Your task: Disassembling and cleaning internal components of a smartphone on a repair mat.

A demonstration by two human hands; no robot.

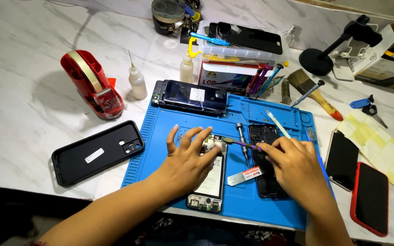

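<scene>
Head-cam view down onto a white marble desk w/ a blue repair mat at centre. Left hand lies flat, fingers spread wide, pressing on an opened phone that sits on the mat w/ its battery and green circuit board exposed. Right hand has fingers pinched shut on a thin purple-handled tool, whose tip rests at the top of the opened phone, near the board. Just right of the phone, a small metal pry card lies on the mat; a black phone frame sits partly under the right hand, and a silver screwdriver lies between phone and frame. At the mat's top edge, a dark blue phone, back up. Left of the mat: a black phone case, a red tape dispenser, and a small squeeze bottle. Right side: two phones face down, one in a red case, plus a brush. Behind the mat, a clear plastic box w/ parts.
</scene>
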